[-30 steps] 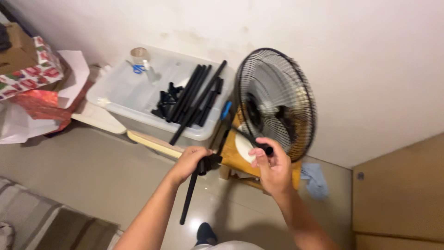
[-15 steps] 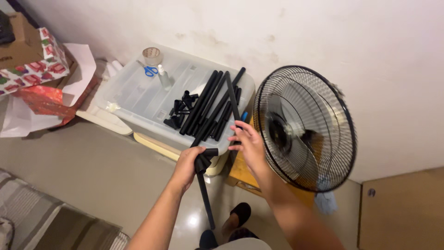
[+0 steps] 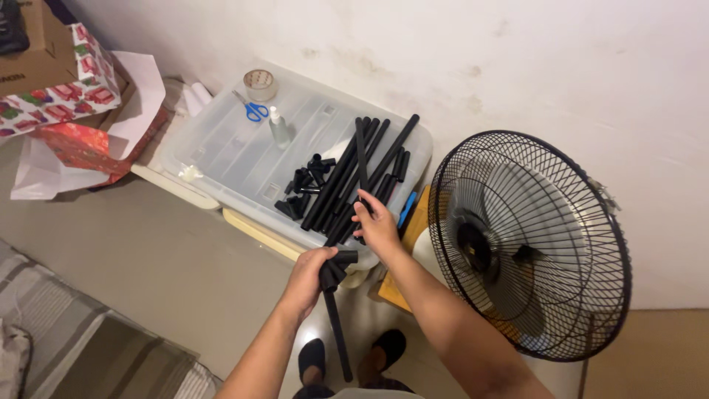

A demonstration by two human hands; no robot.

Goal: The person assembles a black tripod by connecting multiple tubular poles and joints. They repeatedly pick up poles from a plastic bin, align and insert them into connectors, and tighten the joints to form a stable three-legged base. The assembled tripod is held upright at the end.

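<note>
Now the left hand (image 3: 306,277) grips a jointed black tube (image 3: 336,325) hanging toward the floor, while the right hand (image 3: 377,222) (nearer the pile) pinches a tube (image 3: 361,159) pointing far, atop the bin lid (image 3: 221,144).

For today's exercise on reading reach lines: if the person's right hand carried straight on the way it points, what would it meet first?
The right hand points up along the black tubes on the clear bin lid, already gripping one. Beyond their far ends, probably the white wall; depth is unclear.
</note>
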